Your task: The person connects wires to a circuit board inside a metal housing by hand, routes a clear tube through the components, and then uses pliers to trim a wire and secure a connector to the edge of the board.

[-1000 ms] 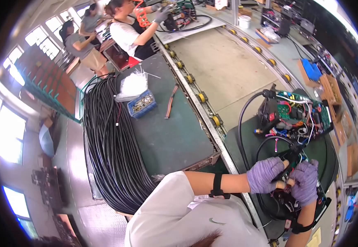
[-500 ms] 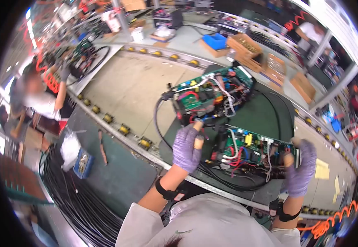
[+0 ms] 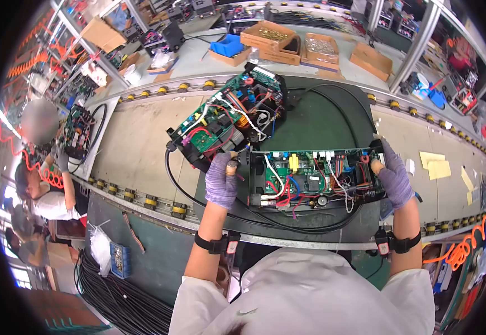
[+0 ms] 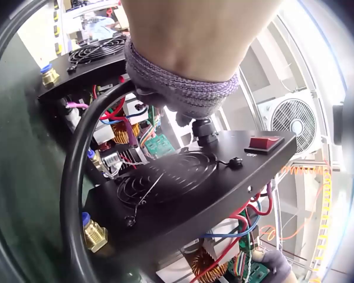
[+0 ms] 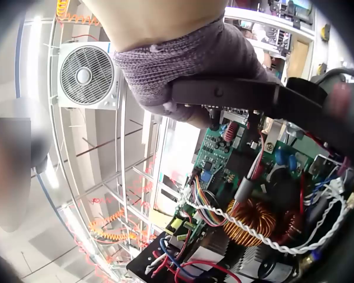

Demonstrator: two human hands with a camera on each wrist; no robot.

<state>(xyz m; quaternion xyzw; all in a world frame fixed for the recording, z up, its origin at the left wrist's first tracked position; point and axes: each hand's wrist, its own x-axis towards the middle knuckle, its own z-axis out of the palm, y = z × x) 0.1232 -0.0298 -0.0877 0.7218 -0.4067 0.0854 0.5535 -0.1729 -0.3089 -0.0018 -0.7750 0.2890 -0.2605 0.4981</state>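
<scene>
An opened electronic unit [image 3: 315, 178] lies lengthwise on the dark green board [image 3: 310, 123], its circuit boards and coloured wires exposed. My gloved left hand [image 3: 221, 180] is at its left end; in the left wrist view this hand [image 4: 180, 97] is curled round the black cable [image 4: 76, 171] by the gland on the fan panel [image 4: 183, 188]. At the opposite end my gloved right hand [image 3: 394, 177] grips the black end piece. The right wrist view has that hand [image 5: 189, 73] wrapped over the black edge, above a copper coil [image 5: 251, 223]; some fingertips are hidden.
A second open unit [image 3: 231, 117] stands slanted behind, at the left. Rollers [image 3: 148, 201] run along the line's near edge. Cardboard boxes [image 3: 271, 39] and a blue bin [image 3: 227, 46] are on the far bench. Coiled cables [image 3: 125, 290] lie lower left; another person [image 3: 47, 195] works at left.
The head view has swung right. My hands, close together at the near unit a second ago, are now apart at its two ends, and that unit lies more level across the view.
</scene>
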